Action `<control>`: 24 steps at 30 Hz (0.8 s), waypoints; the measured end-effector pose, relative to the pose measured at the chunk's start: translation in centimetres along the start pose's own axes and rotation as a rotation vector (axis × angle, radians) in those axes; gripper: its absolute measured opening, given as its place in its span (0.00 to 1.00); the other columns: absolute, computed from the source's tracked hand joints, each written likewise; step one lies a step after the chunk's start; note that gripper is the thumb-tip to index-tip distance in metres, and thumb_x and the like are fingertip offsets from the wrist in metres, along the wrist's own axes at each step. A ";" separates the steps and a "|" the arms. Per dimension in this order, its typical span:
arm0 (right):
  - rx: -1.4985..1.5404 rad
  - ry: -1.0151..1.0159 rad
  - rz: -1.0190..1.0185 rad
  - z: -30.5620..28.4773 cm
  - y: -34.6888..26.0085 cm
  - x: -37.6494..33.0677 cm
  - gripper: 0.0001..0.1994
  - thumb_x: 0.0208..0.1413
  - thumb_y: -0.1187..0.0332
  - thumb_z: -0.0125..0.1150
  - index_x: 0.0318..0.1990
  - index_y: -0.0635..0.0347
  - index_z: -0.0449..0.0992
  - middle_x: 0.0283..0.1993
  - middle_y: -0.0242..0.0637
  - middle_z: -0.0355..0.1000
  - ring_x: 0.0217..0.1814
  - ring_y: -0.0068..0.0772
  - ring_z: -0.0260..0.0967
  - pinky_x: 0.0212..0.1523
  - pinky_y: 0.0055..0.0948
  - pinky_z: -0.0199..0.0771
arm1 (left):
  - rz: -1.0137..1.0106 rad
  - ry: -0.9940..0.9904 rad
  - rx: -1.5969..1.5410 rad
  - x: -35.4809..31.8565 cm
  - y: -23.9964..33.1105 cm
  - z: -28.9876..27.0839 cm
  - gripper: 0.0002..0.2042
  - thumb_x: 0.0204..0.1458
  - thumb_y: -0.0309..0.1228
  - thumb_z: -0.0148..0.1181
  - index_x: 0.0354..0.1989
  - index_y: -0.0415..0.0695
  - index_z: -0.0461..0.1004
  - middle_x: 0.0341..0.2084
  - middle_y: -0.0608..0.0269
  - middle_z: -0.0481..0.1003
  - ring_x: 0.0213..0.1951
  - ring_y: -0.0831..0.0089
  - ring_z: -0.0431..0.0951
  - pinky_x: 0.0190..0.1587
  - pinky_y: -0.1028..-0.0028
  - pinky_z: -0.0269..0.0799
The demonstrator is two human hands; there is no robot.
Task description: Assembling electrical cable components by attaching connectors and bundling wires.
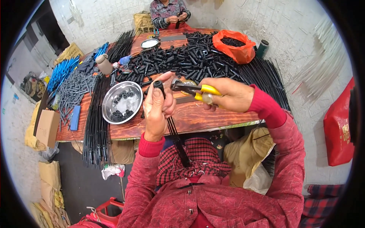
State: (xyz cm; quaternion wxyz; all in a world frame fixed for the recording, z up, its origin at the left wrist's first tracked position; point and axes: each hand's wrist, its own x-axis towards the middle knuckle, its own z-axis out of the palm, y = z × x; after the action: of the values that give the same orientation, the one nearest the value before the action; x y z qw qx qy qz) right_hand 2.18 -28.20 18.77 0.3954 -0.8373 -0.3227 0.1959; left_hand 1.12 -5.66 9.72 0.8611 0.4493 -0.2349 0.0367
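My left hand (154, 114) is closed around a black ribbed plastic tube (159, 87), held upright above the table's near edge. Several thin black rods (175, 141) hang from under that hand toward my checked apron (205, 152). My right hand (230, 95) grips a pair of cutting pliers (211, 90) with yellow handles. Their metal jaws point left, close to the tube's top but apart from it. Left of my hands, a steel bowl (109, 99) holds small black rings.
Black tubular parts (178, 60) are heaped across the wooden table (213, 117). An orange bag (243, 55) and a dark flask (262, 48) stand at back right. Bundled black rods (97, 125), grey parts (74, 87) and a beige bottle (103, 64) lie left. A person (169, 15) sits opposite.
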 end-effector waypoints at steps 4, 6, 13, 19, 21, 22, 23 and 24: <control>-0.079 -0.028 -0.040 -1.7 -1.6 0.1 0.05 0.64 0.73 0.50 0.44 0.62 0.69 0.30 0.31 0.71 0.33 0.23 0.71 0.34 0.28 0.71 | -0.015 -0.073 -0.065 -0.1 -0.1 -0.3 0.25 0.66 0.48 0.44 0.60 0.38 0.62 0.17 0.77 0.52 0.17 0.88 0.50 0.19 0.83 0.44; -0.212 -0.061 0.040 -2.4 -3.0 -0.2 0.07 0.60 0.77 0.49 0.45 0.62 0.70 0.30 0.33 0.71 0.32 0.24 0.71 0.33 0.29 0.72 | -0.015 -0.133 -0.036 0.0 -0.1 0.0 0.25 0.67 0.48 0.43 0.61 0.38 0.62 0.16 0.77 0.50 0.16 0.87 0.48 0.18 0.83 0.44; -0.302 -0.054 0.028 -2.9 -3.9 -0.8 0.10 0.55 0.78 0.51 0.45 0.62 0.70 0.29 0.38 0.71 0.31 0.36 0.73 0.34 0.35 0.71 | 0.018 -0.150 0.031 -0.1 -0.8 0.4 0.25 0.66 0.49 0.44 0.58 0.38 0.64 0.16 0.78 0.50 0.15 0.88 0.47 0.18 0.83 0.43; -0.610 0.086 -0.103 -1.9 -3.8 -1.6 0.10 0.54 0.75 0.55 0.44 0.59 0.70 0.31 0.45 0.74 0.36 0.52 0.74 0.35 0.44 0.70 | -0.002 -0.144 0.053 -0.1 -0.9 0.7 0.24 0.67 0.48 0.43 0.58 0.37 0.64 0.16 0.77 0.52 0.16 0.87 0.49 0.19 0.82 0.44; -0.590 0.075 -0.062 -1.7 -3.8 -1.5 0.10 0.55 0.74 0.55 0.45 0.58 0.70 0.31 0.45 0.74 0.36 0.52 0.74 0.34 0.45 0.69 | -0.009 -0.176 0.031 -0.2 -0.7 0.6 0.24 0.67 0.48 0.43 0.57 0.37 0.63 0.16 0.77 0.52 0.16 0.87 0.49 0.19 0.82 0.44; -0.590 0.072 -0.064 -1.5 -3.7 -1.5 0.10 0.55 0.74 0.55 0.45 0.58 0.70 0.31 0.45 0.74 0.36 0.52 0.74 0.34 0.45 0.69 | -0.015 -0.157 0.048 -0.1 -0.7 0.6 0.25 0.67 0.48 0.43 0.59 0.37 0.63 0.15 0.77 0.52 0.16 0.87 0.49 0.19 0.82 0.45; -0.553 0.099 -0.082 -1.0 -3.2 -1.4 0.10 0.56 0.73 0.56 0.45 0.59 0.70 0.31 0.45 0.74 0.35 0.51 0.74 0.34 0.44 0.69 | -0.018 -0.136 0.065 -0.1 -0.6 0.5 0.26 0.67 0.49 0.44 0.61 0.37 0.62 0.15 0.77 0.51 0.16 0.87 0.49 0.19 0.82 0.45; -0.517 0.124 -0.101 -0.6 -2.4 -1.2 0.10 0.56 0.73 0.56 0.46 0.59 0.70 0.30 0.45 0.73 0.34 0.50 0.74 0.33 0.43 0.69 | -0.013 -0.129 0.066 -0.1 -0.4 0.6 0.26 0.67 0.49 0.44 0.61 0.37 0.62 0.15 0.77 0.51 0.16 0.87 0.49 0.19 0.82 0.45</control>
State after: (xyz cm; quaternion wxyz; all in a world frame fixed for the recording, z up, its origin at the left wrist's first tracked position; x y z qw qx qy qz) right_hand 0.72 -28.16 21.10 0.1969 -0.9037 -0.3785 0.0352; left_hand 0.96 -6.35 9.67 0.8291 0.4806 -0.2854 0.0098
